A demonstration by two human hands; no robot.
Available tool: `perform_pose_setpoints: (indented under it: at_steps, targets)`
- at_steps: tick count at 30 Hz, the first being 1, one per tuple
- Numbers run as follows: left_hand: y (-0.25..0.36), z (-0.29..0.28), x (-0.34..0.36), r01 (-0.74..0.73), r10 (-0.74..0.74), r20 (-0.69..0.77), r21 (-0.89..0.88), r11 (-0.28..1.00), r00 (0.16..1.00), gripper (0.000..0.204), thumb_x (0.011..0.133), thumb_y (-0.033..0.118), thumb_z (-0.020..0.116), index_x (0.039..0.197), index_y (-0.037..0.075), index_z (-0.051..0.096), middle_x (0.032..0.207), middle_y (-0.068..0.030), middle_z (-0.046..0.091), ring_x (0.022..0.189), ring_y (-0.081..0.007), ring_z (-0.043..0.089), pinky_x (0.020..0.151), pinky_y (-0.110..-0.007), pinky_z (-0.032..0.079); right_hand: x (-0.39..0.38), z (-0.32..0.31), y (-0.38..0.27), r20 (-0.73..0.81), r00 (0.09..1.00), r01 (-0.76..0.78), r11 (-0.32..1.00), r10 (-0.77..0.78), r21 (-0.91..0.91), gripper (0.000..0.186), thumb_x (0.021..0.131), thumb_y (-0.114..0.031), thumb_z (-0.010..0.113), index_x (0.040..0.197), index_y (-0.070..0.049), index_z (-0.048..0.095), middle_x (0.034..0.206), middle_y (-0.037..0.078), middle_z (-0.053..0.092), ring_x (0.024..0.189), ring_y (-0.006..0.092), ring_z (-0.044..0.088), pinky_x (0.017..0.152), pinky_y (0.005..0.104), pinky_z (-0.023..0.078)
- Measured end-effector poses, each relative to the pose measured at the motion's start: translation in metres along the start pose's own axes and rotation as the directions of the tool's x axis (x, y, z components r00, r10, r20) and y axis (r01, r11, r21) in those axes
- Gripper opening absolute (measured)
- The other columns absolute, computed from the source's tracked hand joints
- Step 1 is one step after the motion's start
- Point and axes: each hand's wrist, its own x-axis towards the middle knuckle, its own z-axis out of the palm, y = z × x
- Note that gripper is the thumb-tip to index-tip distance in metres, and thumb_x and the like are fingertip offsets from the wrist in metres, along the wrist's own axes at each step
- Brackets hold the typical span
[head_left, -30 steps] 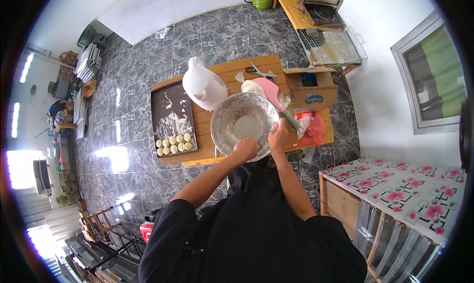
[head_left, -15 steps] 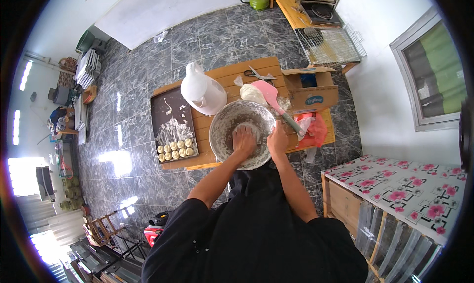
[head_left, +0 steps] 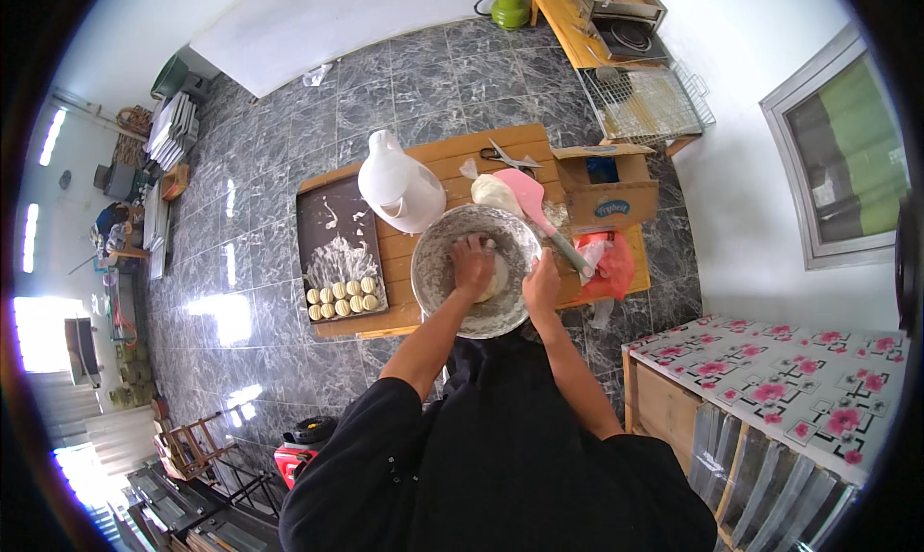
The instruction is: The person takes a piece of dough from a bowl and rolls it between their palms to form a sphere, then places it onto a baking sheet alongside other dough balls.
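A round metal bowl (head_left: 433,292), its inside coated with flour and dough smears, stands at the near edge of the wooden table. In it lies a pale lump of dough (head_left: 498,281). My left hand (head_left: 472,263) is down inside the bowl, fingers bent at the dough's far left side; the fingertips are partly hidden. My right hand (head_left: 541,284) grips the bowl's right rim. Just beyond the bowl are a tied plastic bag of white stuff (head_left: 496,194), a pink spatula (head_left: 525,194) with a grey-green handle, and a large white plastic jug (head_left: 399,184).
On the left, a dark tray (head_left: 332,220) holds rows of small striped dough pieces (head_left: 341,299) and scattered flour. Scissors (head_left: 508,157) lie at the table's far side. An open cardboard box (head_left: 608,186) and a red plastic bag (head_left: 611,263) occupy the right.
My left hand has shifted from pressing with spread fingers at the bowl's middle to bent fingers farther left, uncovering more dough. The right hand stays on the rim. The view has shifted slightly.
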Motion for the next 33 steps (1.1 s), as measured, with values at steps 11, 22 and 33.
perform_pose_setpoints:
  at_steps: [11,22,33]
  targets:
    - [0.007,-0.047,-0.064,-0.11,0.029,0.546,0.115,0.987,0.838,0.042,0.095,0.031,0.049,0.128,0.005,0.054,0.143,-0.0257,0.043,0.13,-0.0416,0.044,0.103,-0.05,0.042,0.003,-0.002,0.002,0.099,0.994,-0.042,0.999,0.041,0.015,0.03,0.092,-0.005,0.054,0.121,-0.002,0.05,0.109,0.02,0.063,0.098,0.0405,0.062,0.082,0.049,0.049]
    - [0.01,-0.062,-0.051,-0.002,0.003,0.664,-0.002,1.0,0.748,0.044,0.094,0.04,0.051,0.096,0.0,0.071,0.091,-0.0283,0.068,0.088,-0.047,0.065,0.079,-0.054,0.051,0.013,-0.017,-0.012,0.181,0.981,-0.058,0.993,0.075,-0.101,0.016,0.088,-0.004,0.056,0.104,-0.004,0.054,0.096,0.02,0.066,0.093,0.0412,0.064,0.077,0.0511,0.049]
    - [0.036,-0.022,-0.065,0.261,-0.068,0.847,-0.085,0.962,0.527,0.075,0.1,0.047,0.022,0.069,-0.004,0.068,0.06,-0.0132,0.066,0.053,-0.0228,0.065,0.058,-0.038,0.056,0.014,-0.013,-0.005,0.142,0.986,-0.092,0.996,0.092,-0.006,0.011,0.088,-0.002,0.055,0.099,-0.002,0.052,0.085,0.027,0.064,0.087,0.0477,0.062,0.073,0.0553,0.047]
